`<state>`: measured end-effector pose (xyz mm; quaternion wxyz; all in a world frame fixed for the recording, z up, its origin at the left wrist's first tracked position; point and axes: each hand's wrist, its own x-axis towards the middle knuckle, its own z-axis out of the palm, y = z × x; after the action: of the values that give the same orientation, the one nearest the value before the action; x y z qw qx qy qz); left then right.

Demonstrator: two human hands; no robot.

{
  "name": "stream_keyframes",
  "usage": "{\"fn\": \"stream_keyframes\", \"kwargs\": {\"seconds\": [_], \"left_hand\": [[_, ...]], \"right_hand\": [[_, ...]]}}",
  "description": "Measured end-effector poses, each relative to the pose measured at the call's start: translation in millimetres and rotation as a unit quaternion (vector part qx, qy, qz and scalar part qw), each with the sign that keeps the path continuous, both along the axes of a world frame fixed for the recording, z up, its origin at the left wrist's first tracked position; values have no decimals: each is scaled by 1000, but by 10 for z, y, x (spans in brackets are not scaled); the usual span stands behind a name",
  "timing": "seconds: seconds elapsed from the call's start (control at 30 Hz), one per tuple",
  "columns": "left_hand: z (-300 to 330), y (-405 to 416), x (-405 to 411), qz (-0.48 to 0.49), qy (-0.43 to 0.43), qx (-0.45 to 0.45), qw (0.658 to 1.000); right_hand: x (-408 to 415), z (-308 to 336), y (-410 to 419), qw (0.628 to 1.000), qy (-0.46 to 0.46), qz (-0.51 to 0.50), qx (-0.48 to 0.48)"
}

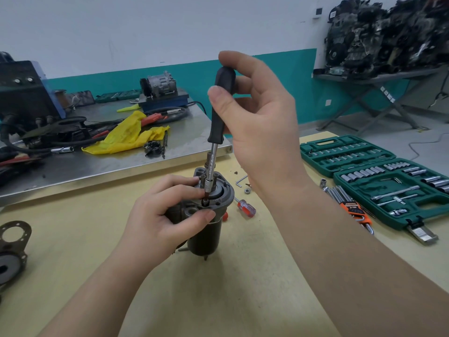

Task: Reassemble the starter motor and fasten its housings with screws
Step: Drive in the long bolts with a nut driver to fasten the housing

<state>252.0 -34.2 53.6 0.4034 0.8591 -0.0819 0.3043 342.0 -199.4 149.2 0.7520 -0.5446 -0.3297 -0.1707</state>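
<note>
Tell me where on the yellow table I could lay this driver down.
Bare table lies near you between your forearms, and left between the motor and the dark flange. Right of the motor is crowded: red screwdriver, hex keys, socket case.

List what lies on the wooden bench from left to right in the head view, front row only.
Dark housing part → left hand → starter motor → red-handled screwdriver → orange hex key set → green socket set case.

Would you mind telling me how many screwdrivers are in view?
2: a black-handled screwdriver held upright by the right hand on the starter motor, and a red-handled one lying beside it. Others may be hidden.
</note>
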Motion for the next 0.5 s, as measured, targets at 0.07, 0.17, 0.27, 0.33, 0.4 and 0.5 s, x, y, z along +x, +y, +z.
{"fn": "stream_keyframes", "kwargs": {"seconds": [0.07, 0.17, 0.27, 0.33, 0.4, 0.5], "left_hand": [[0, 0, 0, 0, 2, 0, 1000], [2, -3, -3, -2, 0, -2, 1000], [0, -1, -3, -4, -1, -2, 1000], [-2, 2, -3, -2, 2, -3, 1000], [-3, 5, -4, -2, 3, -2, 1000], [-7, 10, -5, -6, 2, -1, 1000]], "right_hand": [[2, -2, 5, 1000, 14, 15, 9], [-10, -13, -15, 995, 52, 74, 30], [-26, -6, -25, 996, 46, 71, 19], [-28, 8, -21, 999, 31, 41, 7], [-23, 12, -14, 1000, 22, 10, -2], [-29, 11, -5, 1000, 22, 8, 4]]}}
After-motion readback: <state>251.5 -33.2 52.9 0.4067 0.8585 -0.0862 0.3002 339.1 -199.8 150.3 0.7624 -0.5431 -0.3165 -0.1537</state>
